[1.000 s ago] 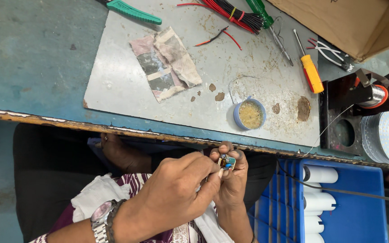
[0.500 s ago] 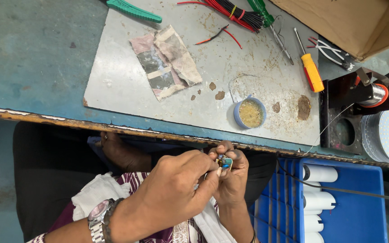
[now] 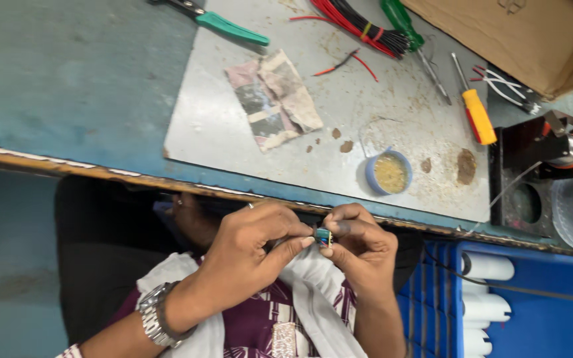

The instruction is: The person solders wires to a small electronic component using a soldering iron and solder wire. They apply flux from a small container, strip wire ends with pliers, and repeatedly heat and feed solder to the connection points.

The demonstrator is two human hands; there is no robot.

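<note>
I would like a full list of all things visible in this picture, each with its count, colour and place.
small component: one, blue-green, pinched between both hands
round tin of paste: one, blue, yellowish inside, on metal sheet
metal sheet: one, grey, on bench
worn paper scrap: one, faded, on sheet
wire bundle: one, red and black, top
screwdriver: one, orange handle, right
pliers: one, green handles, top
cardboard box: one, brown, top right
crate: one, blue, holds white tubes
left hand: wristwatch, at component
right hand: at component
</note>
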